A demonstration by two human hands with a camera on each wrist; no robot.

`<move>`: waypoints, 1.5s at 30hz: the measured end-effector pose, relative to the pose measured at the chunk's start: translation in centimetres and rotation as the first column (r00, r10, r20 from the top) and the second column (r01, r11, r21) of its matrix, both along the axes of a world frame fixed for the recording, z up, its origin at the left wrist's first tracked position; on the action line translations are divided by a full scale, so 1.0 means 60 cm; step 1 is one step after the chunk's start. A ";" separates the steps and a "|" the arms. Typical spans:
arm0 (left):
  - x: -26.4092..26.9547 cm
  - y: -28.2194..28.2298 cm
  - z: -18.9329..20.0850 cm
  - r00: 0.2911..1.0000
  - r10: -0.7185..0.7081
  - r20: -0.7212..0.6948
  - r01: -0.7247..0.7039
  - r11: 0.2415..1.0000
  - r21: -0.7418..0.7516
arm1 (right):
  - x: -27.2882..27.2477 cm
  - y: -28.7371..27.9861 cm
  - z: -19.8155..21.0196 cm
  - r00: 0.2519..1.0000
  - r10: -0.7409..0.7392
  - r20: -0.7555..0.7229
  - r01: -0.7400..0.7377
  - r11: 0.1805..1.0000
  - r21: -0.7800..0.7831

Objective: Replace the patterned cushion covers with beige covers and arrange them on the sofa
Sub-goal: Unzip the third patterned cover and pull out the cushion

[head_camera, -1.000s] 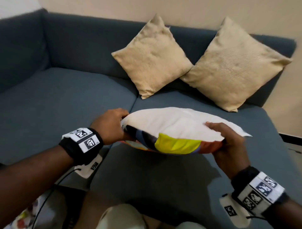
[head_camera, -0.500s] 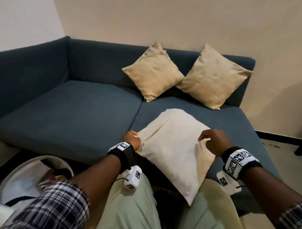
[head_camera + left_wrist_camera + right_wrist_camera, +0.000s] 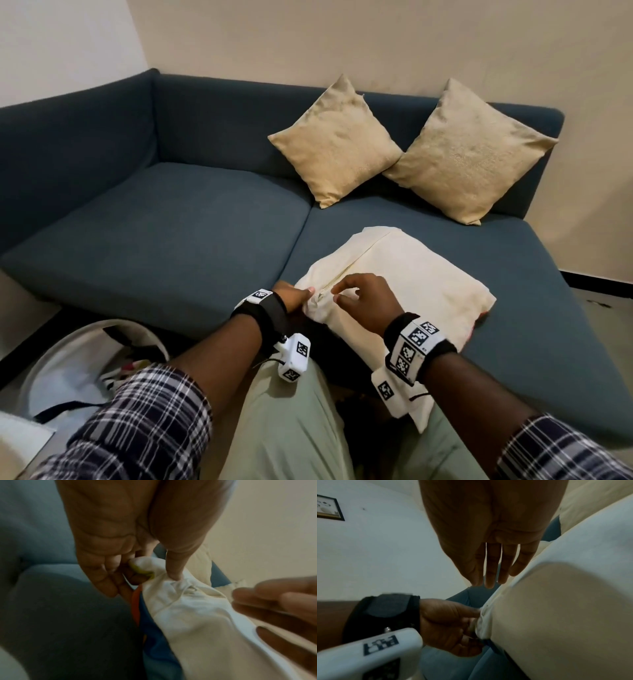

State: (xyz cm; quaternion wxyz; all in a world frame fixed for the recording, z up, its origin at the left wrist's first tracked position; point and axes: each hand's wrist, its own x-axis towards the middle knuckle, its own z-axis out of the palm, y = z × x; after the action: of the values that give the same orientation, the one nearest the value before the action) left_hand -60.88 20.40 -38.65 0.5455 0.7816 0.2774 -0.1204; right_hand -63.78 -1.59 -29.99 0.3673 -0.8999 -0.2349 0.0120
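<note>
The patterned cushion (image 3: pixel 418 284) lies cream back upward on the sofa seat's front edge, partly over my lap. Its zip seam (image 3: pixel 346 270) runs toward the near left corner. My left hand (image 3: pixel 294 296) pinches that corner between thumb and fingers. In the left wrist view the left hand (image 3: pixel 130 568) grips bunched cream cloth, with orange, blue and yellow pattern (image 3: pixel 154 649) showing beneath. My right hand (image 3: pixel 363 301) hovers just over the seam end, fingers loose and holding nothing. The right wrist view shows the right hand (image 3: pixel 491 563) with straight fingers beside the cushion (image 3: pixel 565 601).
Two beige cushions (image 3: pixel 334 144) (image 3: pixel 469 154) lean on the dark blue sofa's backrest (image 3: pixel 212 123) at the right. The left seat (image 3: pixel 164 233) is bare. A white bag or basket (image 3: pixel 78 370) holding cloth stands on the floor at my lower left.
The cushion went from being held up edge-on to lying cream side up. My right hand left its right edge and came to the zip corner beside the left hand.
</note>
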 end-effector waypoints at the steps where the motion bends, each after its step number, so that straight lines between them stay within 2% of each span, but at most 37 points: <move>1: -0.012 -0.007 0.021 0.999 0.016 0.039 -0.013 0.998 -0.064 | -0.001 0.001 -0.003 1.000 -0.027 0.001 0.027 1.000 0.005; 5: -0.067 -0.049 0.131 0.990 0.049 0.132 0.002 0.933 -0.360 | -0.004 -0.005 0.003 0.992 -0.085 0.096 0.076 0.993 0.086; 7: -0.084 -0.065 0.164 0.986 0.057 0.158 0.024 0.883 -0.469 | -0.009 -0.007 0.016 0.984 -0.124 0.128 0.101 0.980 0.174; 10: -0.104 -0.086 0.199 0.958 0.116 0.262 0.063 0.806 -0.588 | -0.024 -0.011 0.044 0.979 -0.182 0.094 0.147 0.942 0.302; 13: -0.111 -0.104 0.224 0.933 0.194 0.303 0.058 0.751 -0.658 | -0.038 -0.022 0.077 0.986 -0.159 0.047 0.129 0.915 0.382; 15: -0.117 -0.119 0.248 0.906 0.263 0.331 0.051 0.710 -0.702 | -0.040 -0.024 0.098 0.991 -0.126 0.043 0.102 0.927 0.361; 18: -0.124 -0.152 0.288 0.834 0.386 0.395 0.061 0.646 -0.760 | -0.033 -0.026 0.131 0.982 -0.120 0.148 0.068 0.946 0.318; 21: -0.145 -0.196 0.331 0.749 0.480 0.457 0.173 0.524 -0.834 | -0.013 -0.049 0.171 0.967 -0.067 0.247 -0.035 0.922 0.385; 23: -0.169 -0.225 0.346 0.723 0.483 0.494 0.239 0.497 -0.835 | -0.002 -0.082 0.191 0.958 -0.004 0.288 -0.131 0.885 0.446; 24: -0.182 -0.240 0.347 0.718 0.464 0.520 0.265 0.508 -0.820 | -0.001 -0.099 0.196 0.951 0.024 0.308 -0.171 0.871 0.460; 25: -0.195 -0.256 0.344 0.711 0.432 0.555 0.301 0.526 -0.795 | 0.000 -0.117 0.197 0.944 0.042 0.327 -0.197 0.867 0.459; 27: -0.218 -0.280 0.323 0.695 0.317 0.646 0.360 0.624 -0.693 | -0.003 -0.153 0.193 0.934 0.043 0.354 -0.201 0.884 0.423; 29: -0.236 -0.296 0.287 0.683 0.068 0.728 0.412 0.786 -0.460 | -0.003 -0.191 0.180 0.935 0.044 0.352 -0.193 0.895 0.401; 30: -0.244 -0.299 0.270 0.677 -0.112 0.728 0.471 0.825 -0.311 | -0.003 -0.209 0.170 0.942 0.062 0.331 -0.195 0.901 0.387; 32: -0.257 -0.302 0.238 0.665 -0.409 0.625 0.583 0.807 -0.092 | -0.001 -0.237 0.135 0.967 0.098 0.237 -0.174 0.930 0.325; 33: -0.262 -0.304 0.224 0.684 -0.486 0.544 0.604 0.796 -0.048 | -0.004 -0.246 0.112 0.980 0.106 0.166 -0.151 0.945 0.291; 34: -0.266 -0.303 0.212 0.708 -0.535 0.461 0.618 0.785 -0.038 | -0.007 -0.252 0.087 0.989 0.111 0.097 -0.134 0.953 0.271; 36: -0.276 -0.303 0.204 0.698 -0.634 0.332 0.667 0.745 0.018 | -0.018 -0.257 0.047 0.995 0.099 0.019 -0.100 0.955 0.279; 37: -0.281 -0.304 0.210 0.682 -0.659 0.317 0.685 0.728 0.037 | -0.021 -0.260 0.035 0.997 0.073 0.008 -0.073 0.953 0.295; 39: -0.291 -0.304 0.237 0.670 -0.632 0.389 0.690 0.723 -0.014 | -0.028 -0.269 0.024 0.999 0.029 -0.025 -0.019 0.946 0.322; 40: -0.291 -0.303 0.257 0.672 -0.598 0.437 0.664 0.748 0.003 | -0.031 -0.273 0.023 0.999 0.028 -0.040 -0.013 0.946 0.325; 41: -0.280 -0.300 0.273 0.663 -0.566 0.490 0.599 0.794 0.106 | -0.033 -0.278 0.022 0.998 0.026 -0.057 -0.006 0.949 0.315; 42: -0.262 -0.294 0.284 0.634 -0.560 0.533 0.485 0.825 0.290 | -0.035 -0.280 0.022 0.997 0.021 -0.073 0.001 0.956 0.292; 43: -0.242 -0.289 0.289 0.607 -0.590 0.532 0.364 0.802 0.474 | -0.038 -0.282 0.023 0.996 0.005 -0.088 0.018 0.965 0.261; 44: -0.219 -0.283 0.291 0.604 -0.625 0.495 0.278 0.747 0.604 | -0.041 -0.282 0.026 0.995 -0.007 -0.102 0.030 0.973 0.227; 45: -0.199 -0.281 0.288 0.628 -0.653 0.422 0.259 0.687 0.679 | -0.043 -0.282 0.029 0.991 -0.012 -0.133 0.038 0.980 0.196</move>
State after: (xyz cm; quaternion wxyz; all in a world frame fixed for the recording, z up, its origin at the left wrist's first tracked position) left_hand -72.80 3.53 -21.36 0.2996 0.9413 -0.1214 0.0969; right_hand -66.39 -18.51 -28.23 0.4695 -0.8591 -0.1990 0.0431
